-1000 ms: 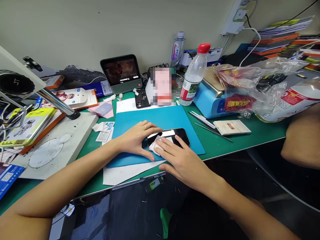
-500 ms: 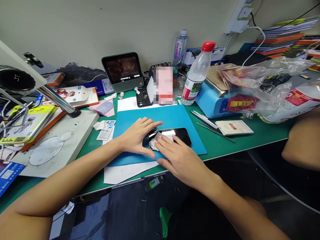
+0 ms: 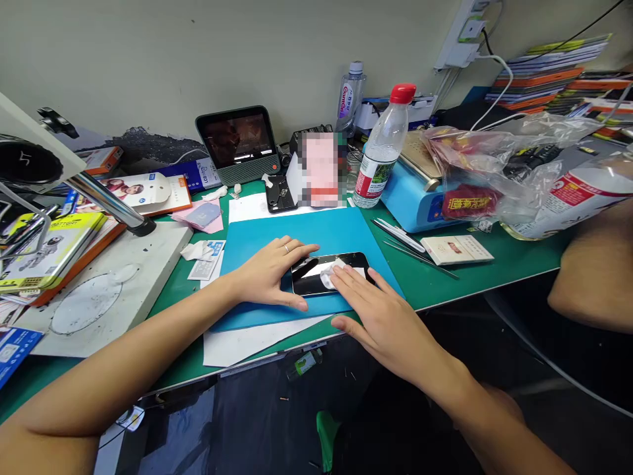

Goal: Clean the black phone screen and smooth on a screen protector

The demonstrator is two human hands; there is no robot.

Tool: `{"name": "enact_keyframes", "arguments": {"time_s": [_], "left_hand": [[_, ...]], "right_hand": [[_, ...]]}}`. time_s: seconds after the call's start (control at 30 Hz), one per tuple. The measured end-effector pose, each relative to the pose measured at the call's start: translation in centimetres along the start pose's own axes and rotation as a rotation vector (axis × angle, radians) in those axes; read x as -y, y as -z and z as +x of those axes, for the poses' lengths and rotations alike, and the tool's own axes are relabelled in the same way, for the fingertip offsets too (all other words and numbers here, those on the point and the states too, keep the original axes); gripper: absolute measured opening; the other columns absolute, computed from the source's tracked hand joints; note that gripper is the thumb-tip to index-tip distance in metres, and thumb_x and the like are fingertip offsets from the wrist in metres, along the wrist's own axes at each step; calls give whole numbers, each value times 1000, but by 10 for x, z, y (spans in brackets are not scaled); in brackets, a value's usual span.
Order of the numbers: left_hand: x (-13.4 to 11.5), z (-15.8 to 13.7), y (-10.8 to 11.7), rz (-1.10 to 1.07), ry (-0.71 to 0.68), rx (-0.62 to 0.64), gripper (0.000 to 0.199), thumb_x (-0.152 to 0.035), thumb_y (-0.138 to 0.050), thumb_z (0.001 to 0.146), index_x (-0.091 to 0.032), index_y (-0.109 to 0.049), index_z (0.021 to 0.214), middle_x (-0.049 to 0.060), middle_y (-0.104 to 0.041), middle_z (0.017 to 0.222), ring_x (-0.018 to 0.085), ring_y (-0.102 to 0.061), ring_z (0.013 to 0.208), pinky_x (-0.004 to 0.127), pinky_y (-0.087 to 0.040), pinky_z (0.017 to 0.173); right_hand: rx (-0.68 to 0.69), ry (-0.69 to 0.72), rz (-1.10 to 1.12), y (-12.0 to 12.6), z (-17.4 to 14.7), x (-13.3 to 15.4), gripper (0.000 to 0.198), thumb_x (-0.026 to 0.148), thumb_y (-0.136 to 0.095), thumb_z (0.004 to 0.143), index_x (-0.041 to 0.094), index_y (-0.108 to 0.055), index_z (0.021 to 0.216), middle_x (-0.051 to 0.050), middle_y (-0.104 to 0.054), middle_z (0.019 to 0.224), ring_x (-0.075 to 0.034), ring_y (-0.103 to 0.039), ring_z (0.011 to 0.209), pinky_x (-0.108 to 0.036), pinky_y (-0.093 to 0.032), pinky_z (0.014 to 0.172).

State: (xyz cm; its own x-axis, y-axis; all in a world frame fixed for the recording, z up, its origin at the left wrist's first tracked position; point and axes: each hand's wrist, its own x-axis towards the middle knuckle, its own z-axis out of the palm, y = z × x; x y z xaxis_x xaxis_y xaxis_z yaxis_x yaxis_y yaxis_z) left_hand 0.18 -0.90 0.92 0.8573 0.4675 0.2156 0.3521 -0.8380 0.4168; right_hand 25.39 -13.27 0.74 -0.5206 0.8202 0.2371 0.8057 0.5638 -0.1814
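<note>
Black-screened phone (image 3: 310,282) flat on blue mat (image 3: 301,227), lying crosswise. Right hand (image 3: 378,307) flat, unclenched, fingertips pressing white wipe (image 3: 327,276) on the glass. Left hand (image 3: 271,272) spread round the phone's left end; cannot tell if it grips. Beyond: red-capped bottle (image 3: 382,152), red-and-white label, print too small. Far left, yellow box (image 3: 54,254) reads "BATTERY". Pale carton (image 3: 457,250) right, lettering illegible.

The head-worn camera looks forward and down at close range from the near side of the blue work mat (image 3: 297,229).
</note>
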Motion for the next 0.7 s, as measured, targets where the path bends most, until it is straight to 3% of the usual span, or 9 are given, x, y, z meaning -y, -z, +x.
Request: {"name": "enact_keyframes", "arguments": {"time_s": [0.17,0.37,0.53,0.7], "left_hand": [[0,-1,0,5,-1,-15,107,-93,-45,82,-15,-39,156,17,-60,127,33,-55,107,50,-44,98],[0,-1,1,-12,-20,-22,100,-90,-38,88,-17,-39,156,18,-59,132,33,-55,107,50,-44,97],[1,-1,-1,-5,-10,-9,100,-90,-40,88,-15,-40,155,18,-59,130,33,-54,107,49,-43,98],[2,-2,-2,-3,20,-21,105,-90,-43,86,-16,-31,159,15,-62,120,31,-56,100,46,-45,92]], "right_hand": [[-18,-93,-2,-16,26,20,83,64,-41,103,-3,-45,152,-26,-41,161,-36,-35,154,-55,-34,124],[0,36,85,-24,25,46,87,68,-43,100,2,-42,155,-21,-41,163,-31,-32,155,-49,-30,128],[29,115,21,-9,0,29,73,60,-51,101,7,-49,152,-17,-43,163,-30,-39,153,-50,-36,125],[2,34,-53,2,-7,-3,70,54,-50,103,3,-48,151,-22,-47,159,-33,-45,149,-54,-41,121]]}}
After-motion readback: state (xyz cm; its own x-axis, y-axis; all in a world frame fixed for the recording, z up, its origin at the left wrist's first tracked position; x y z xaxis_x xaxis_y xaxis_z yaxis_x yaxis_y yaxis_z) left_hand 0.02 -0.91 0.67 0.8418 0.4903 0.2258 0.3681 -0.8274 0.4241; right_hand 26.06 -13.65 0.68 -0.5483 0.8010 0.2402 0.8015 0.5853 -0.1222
